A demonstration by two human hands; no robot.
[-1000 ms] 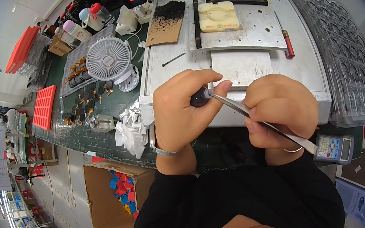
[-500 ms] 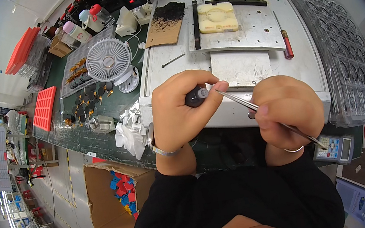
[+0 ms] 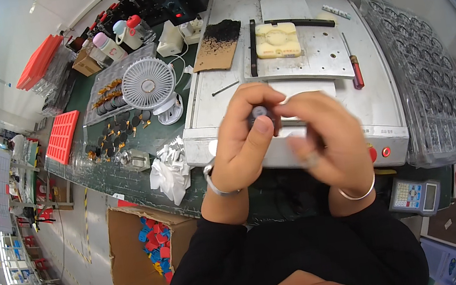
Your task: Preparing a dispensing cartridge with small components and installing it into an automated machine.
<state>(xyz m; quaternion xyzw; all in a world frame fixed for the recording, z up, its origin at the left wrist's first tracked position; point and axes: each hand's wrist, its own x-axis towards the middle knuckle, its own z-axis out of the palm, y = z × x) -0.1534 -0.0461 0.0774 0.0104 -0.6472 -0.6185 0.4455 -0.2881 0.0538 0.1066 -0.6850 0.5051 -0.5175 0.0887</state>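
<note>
My left hand point(image 3: 241, 146) is raised over the front edge of the metal machine table point(image 3: 208, 110). Its thumb and fingers close around a small dark round part with a grey centre point(image 3: 260, 112). Close on the right is my right hand point(image 3: 335, 144), its fingertips beside that part. Motion smears those fingers, and no tweezers can be made out in them. Beyond the hands, a cream-coloured block fixture point(image 3: 278, 46) sits on a metal plate point(image 3: 310, 62) with black bars along two sides.
A red-handled screwdriver point(image 3: 357, 73) lies right of the plate. Left are a white fan point(image 3: 148, 85), several dark discs with orange tabs point(image 3: 116, 134) and crumpled tissue point(image 3: 169, 178). Clear trays point(image 3: 432, 70) and a calculator point(image 3: 416, 195) are at right; a cardboard box point(image 3: 128, 263) stands lower left.
My right hand has turned and come closer to my left, and the tweezers it held are out of sight. The left hand still holds the dark part, now slightly further right.
</note>
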